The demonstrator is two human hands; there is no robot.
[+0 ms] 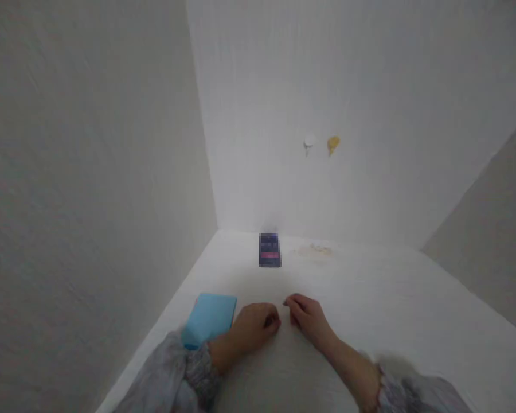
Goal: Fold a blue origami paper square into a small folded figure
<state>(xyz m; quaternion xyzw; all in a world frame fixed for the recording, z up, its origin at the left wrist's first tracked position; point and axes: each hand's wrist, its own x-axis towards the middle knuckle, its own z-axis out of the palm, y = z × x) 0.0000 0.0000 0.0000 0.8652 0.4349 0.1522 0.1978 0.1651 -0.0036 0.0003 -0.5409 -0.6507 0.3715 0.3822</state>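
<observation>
Low in the head view, my left hand rests over the white surface with its fingers curled closed. The inside of that hand is in shadow, so what it holds, if anything, cannot be seen. A light blue flat notebook or pad lies just left of it, partly behind my left wrist and sleeve. My right hand is a short gap to the right, its thumb and fingers pinched together. A tiny dark spot shows at their tip, too small to name. The two hands do not touch.
A dark, blurred upright rectangle with a pink band stands by the back wall. Right of it are small pale beige bits. A white hook and a yellow hook are on the back wall. Grey walls border both sides.
</observation>
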